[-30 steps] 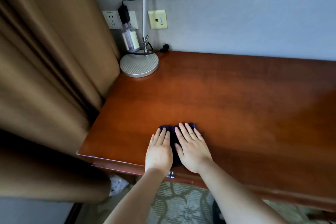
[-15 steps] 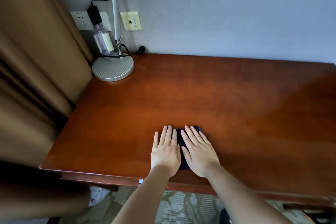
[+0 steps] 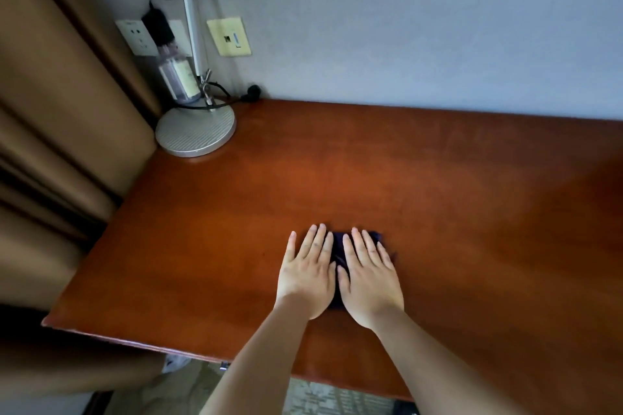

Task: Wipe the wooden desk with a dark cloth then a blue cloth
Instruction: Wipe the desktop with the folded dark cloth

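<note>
A reddish-brown wooden desk fills the head view. A small dark cloth lies on it near the front edge, mostly hidden under my hands. My left hand lies flat on the cloth's left part, fingers straight and pointing away from me. My right hand lies flat beside it on the cloth's right part, and dark fabric shows between the hands and past the right fingertips. No blue cloth is in view.
A lamp with a round grey base and a clear bottle stand at the desk's back left corner, with cables and wall sockets behind. A brown curtain hangs along the left side. Patterned carpet shows below the front edge.
Both hands have slid the dark cloth to the right along the desk and a little farther from the front edge. They stay flat on it, side by side.
</note>
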Demonstrator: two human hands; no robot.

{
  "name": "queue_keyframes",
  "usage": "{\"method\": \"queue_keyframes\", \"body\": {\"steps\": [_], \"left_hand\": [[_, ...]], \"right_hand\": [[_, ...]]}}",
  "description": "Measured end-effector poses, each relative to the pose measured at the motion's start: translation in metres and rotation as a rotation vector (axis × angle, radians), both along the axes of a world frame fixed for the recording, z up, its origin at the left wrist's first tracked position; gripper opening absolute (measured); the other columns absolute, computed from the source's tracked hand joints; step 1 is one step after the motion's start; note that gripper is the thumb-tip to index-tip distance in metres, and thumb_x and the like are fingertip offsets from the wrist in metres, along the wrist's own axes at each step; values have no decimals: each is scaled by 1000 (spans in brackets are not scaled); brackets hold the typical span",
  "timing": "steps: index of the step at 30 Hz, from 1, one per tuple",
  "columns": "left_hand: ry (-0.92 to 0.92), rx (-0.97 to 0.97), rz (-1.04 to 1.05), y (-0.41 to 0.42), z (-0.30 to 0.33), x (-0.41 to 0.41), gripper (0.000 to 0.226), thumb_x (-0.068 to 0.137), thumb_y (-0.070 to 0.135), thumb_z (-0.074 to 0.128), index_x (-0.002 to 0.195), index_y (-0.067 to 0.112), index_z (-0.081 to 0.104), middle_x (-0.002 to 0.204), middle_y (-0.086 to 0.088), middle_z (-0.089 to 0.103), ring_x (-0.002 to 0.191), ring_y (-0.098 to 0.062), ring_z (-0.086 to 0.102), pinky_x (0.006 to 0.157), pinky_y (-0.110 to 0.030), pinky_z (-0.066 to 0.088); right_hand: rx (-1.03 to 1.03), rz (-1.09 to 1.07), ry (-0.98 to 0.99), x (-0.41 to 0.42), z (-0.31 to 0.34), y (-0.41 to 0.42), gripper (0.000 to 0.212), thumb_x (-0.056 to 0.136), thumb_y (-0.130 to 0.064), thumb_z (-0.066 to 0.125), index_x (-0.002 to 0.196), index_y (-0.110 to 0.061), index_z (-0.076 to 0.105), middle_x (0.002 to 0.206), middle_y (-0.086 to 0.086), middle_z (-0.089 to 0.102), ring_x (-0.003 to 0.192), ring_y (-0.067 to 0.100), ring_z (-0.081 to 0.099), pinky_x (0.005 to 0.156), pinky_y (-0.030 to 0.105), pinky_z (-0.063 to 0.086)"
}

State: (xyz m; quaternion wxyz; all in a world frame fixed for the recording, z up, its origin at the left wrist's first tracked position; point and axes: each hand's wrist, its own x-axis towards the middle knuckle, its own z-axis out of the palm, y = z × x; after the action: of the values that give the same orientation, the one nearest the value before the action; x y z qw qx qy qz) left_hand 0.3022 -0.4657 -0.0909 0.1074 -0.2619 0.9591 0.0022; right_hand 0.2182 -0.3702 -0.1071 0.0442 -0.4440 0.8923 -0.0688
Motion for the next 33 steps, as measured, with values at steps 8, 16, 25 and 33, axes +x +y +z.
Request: {"method": "queue_keyframes", "body": {"steps": [8,16,25,33], "left_hand": [[160,26,384,-17,12,1,57,100,48,10,135,22,47,162,-6,8,147,-23,-17,113,-52,-17],[361,-217,291,-45,12,-5,14,86,28,66,86,15,70,128,-12,57,132,-28,32,110,-59,9],[276,-153,487,-69,8,53,30,96,29,45,118,15,59,143,-10,44,138,-29,32,116,-54,3],[311,98,158,-47,-1,83,48,105,13,25,152,9,19,160,-7,15,149,-15,7,112,-23,-17]], "right_hand": [[10,4,2,-6,-2,-29,60,93,-41,24,135,-7,52,142,12,49,134,25,44,109,43,35],[-10,25,-12,-3,-4,-57,61,92,-39,24,132,-7,56,139,15,51,132,28,46,112,44,31],[29,223,8,29,-4,-96,70,92,-46,11,143,-11,42,152,13,34,143,26,28,116,44,19],[7,288,30,53,-5,-68,60,92,-44,30,134,-10,54,142,10,49,133,23,45,109,41,19]]}}
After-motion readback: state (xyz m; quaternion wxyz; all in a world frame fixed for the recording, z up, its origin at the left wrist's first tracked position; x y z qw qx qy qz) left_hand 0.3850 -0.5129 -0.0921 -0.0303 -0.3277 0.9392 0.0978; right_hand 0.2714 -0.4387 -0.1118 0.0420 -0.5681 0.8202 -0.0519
